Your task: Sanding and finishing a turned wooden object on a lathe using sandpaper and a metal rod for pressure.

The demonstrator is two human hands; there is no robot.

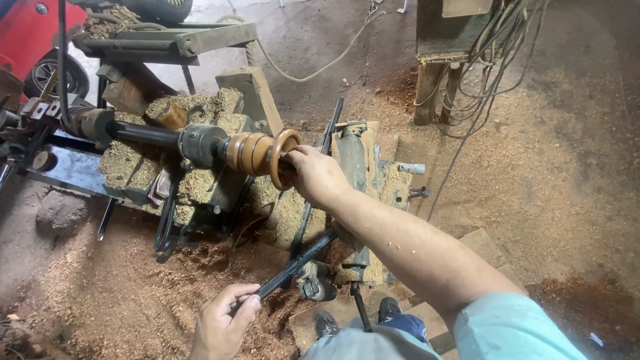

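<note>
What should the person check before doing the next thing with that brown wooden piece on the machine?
1. Right hand gripping the turned wooden piece: ok, fingers wrapped on its wide end.
2. Left hand holding the dark metal tool: ok.
3. Tool tip away from the wood: ok, it points low, apart from the piece.
4. Piece seated on the shaft: cannot tell.
5. Lathe stopped: cannot tell.
6. Footing: not ok, sawdust piled deep around the shoes.
</note>
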